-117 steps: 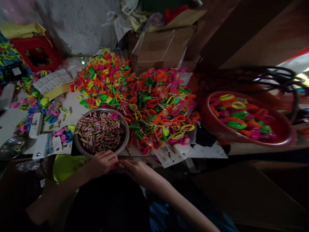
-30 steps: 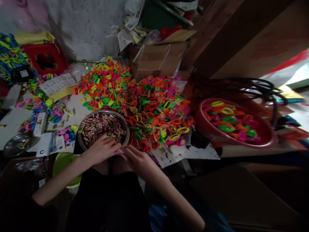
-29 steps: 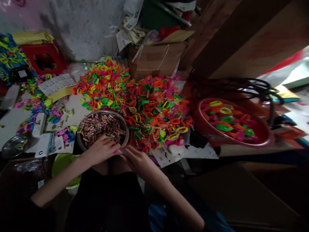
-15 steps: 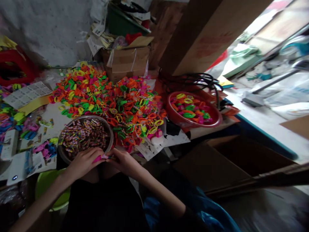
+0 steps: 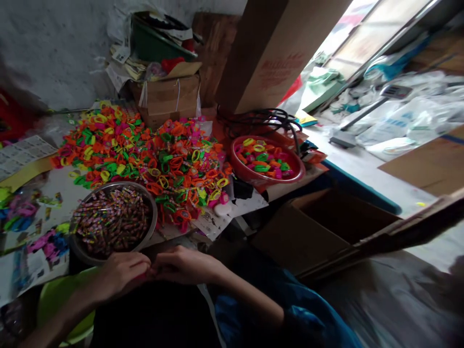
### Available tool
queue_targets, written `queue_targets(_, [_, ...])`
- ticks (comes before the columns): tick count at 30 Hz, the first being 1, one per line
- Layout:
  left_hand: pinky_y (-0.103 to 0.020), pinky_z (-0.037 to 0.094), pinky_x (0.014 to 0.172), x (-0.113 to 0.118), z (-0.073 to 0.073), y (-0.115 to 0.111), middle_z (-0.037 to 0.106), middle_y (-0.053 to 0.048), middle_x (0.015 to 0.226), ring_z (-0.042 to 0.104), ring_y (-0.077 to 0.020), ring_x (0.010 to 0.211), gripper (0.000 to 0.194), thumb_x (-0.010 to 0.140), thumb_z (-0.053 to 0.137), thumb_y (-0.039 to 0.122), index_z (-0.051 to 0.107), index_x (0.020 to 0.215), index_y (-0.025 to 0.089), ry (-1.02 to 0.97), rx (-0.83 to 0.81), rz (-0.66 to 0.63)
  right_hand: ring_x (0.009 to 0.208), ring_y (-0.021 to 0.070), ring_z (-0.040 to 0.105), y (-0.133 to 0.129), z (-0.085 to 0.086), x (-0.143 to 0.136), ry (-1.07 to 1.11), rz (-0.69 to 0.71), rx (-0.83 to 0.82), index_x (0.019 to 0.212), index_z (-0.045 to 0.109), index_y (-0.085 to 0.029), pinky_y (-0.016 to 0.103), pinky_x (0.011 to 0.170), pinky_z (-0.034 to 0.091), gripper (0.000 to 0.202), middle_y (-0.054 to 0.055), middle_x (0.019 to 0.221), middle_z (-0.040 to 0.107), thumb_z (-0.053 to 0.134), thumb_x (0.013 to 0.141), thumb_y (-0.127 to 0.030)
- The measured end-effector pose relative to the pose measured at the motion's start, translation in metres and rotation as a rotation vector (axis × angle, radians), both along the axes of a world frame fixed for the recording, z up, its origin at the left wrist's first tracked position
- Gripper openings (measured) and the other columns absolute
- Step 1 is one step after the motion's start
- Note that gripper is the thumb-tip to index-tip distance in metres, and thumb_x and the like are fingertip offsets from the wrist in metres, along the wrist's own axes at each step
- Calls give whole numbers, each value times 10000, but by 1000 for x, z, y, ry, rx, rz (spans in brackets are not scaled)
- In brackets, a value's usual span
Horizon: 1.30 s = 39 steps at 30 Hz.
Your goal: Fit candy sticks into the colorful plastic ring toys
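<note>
My left hand [image 5: 125, 271] is closed on a small pink item [image 5: 140, 276], mostly hidden by its fingers, just below the metal bowl. My right hand [image 5: 177, 263] meets it fingertip to fingertip, its fingers pinched at the item's right end; what they hold is hidden. The metal bowl [image 5: 154, 217] is filled with small wrapped candy-like sticks [image 5: 112, 217]. Behind it lies a large heap of orange, green, yellow and pink plastic watch-like toys [image 5: 181, 169]. A red basin [image 5: 250, 174] to the right holds more of these toys.
A lime green tub [image 5: 49, 309] is at lower left. An open cardboard box [image 5: 308, 232] stands at right, beside blue plastic [image 5: 308, 316]. Black cables [image 5: 268, 116] lie behind the red basin. Printed sheets [image 5: 21, 157] are at far left.
The view has shifted right, so the table things appear farther left. Both hands appear lower in the picture, and the pink item is now more covered by the fingers.
</note>
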<state>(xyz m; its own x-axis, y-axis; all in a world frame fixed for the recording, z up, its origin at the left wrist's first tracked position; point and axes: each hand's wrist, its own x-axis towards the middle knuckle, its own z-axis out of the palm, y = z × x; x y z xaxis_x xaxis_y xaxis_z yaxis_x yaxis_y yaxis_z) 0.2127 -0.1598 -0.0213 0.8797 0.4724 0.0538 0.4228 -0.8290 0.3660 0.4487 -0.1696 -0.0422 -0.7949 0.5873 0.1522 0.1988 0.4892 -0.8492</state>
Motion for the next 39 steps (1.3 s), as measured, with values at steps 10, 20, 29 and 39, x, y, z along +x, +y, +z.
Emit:
queue_targets(10, [-358, 367, 1015, -5, -25, 12, 516, -79, 1290, 464, -229, 1200, 604, 813, 546, 572, 452, 1294, 219, 165, -29, 303, 794, 104, 626, 31, -21, 14, -397, -193, 47, 1059, 610, -163, 175, 666, 427, 258, 71, 924, 663, 424, 890, -223])
queue_targets(20, [-328, 402, 977, -98, -10, 87, 594, -66, 1130, 539, -194, 1092, 392, 915, 372, 500, 580, 1045, 193, -76, -19, 705, 1202, 223, 484, 180, -55, 71, -74, -926, 599, 1177, 561, -131, 399, 1014, 420, 422, 132, 1264, 531, 447, 879, -408])
queue_targets(29, [-315, 479, 820, -150, -15, 175, 607, -75, 1046, 573, -195, 945, 395, 905, 358, 471, 574, 1047, 173, -97, 18, 872, 1167, 183, 474, 267, -50, -22, -260, -623, 744, 1125, 594, -142, 350, 1038, 386, 343, 97, 1201, 570, 406, 906, -327])
queue_targets(39, [-469, 204, 1101, -48, -92, 339, 376, -145, 1404, 248, -304, 1350, 538, 811, 610, 365, 491, 1297, 168, 309, 287, 314, 1097, 215, 529, 324, -74, -108, -881, -127, 586, 1018, 670, -60, 396, 1148, 228, 294, 133, 1028, 638, 437, 859, -141])
